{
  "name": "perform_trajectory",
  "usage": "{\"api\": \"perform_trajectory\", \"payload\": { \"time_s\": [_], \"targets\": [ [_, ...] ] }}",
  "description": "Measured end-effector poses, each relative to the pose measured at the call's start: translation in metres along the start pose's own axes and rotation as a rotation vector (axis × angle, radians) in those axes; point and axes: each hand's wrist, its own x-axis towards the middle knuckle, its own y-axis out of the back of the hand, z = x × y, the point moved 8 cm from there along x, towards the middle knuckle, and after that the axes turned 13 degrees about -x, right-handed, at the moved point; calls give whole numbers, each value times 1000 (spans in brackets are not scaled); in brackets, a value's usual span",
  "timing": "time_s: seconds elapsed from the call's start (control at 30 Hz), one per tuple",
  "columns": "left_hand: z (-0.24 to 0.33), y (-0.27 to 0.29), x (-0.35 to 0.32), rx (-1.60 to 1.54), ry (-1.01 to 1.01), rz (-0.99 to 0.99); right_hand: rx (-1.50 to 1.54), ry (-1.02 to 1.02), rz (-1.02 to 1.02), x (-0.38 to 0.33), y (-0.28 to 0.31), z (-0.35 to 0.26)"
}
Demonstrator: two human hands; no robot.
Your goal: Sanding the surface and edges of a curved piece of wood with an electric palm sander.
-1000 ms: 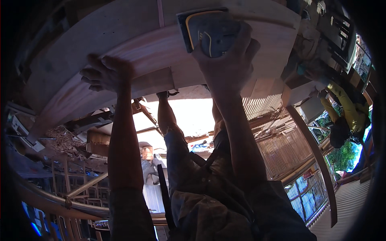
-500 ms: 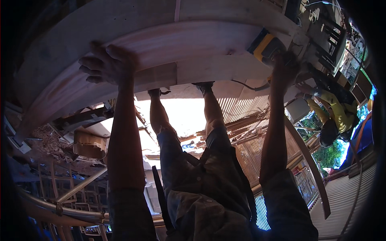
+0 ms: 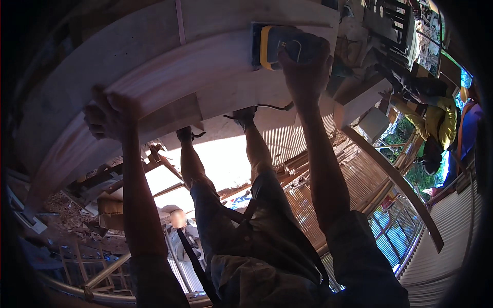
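Observation:
My right hand (image 3: 307, 64) is closed around a yellow-and-black power sander (image 3: 272, 47). The sander's dark flat pad rests near the right end of a long, curved wooden piece (image 3: 169, 72). Toward the left part of that piece, my left hand (image 3: 110, 115) lies with its fingers apart, somewhat blurred by motion, and holds nothing. The curved piece lies on pale, wide boards (image 3: 128, 38). A dark cord (image 3: 275, 107) shows below the boards' near edge, beside my right forearm.
My feet and legs stand at the near edge of the boards. A cardboard box (image 3: 110, 213) and wood scraps lie at lower left. At right is a long curved plank (image 3: 395, 179). Farther right, a person in a yellow top (image 3: 439, 120) bends over.
The view has swung to the right. My right hand has drawn the sander a little left along the curved wood and turned it straighter. My left hand remains on the wood.

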Motion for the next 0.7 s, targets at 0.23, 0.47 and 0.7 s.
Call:
{"api": "perform_trajectory", "payload": {
  "time_s": [0.23,0.47,0.7],
  "targets": [
    [-69,24,23,128,-287,145,2,27,31,56,4,101],
    [-19,10,-13,34,-224,104,-17,95,-2,38,-6,133],
    [116,-46,-91,-148,-194,12,99,164,-48,32,1,111]
  ]
}}
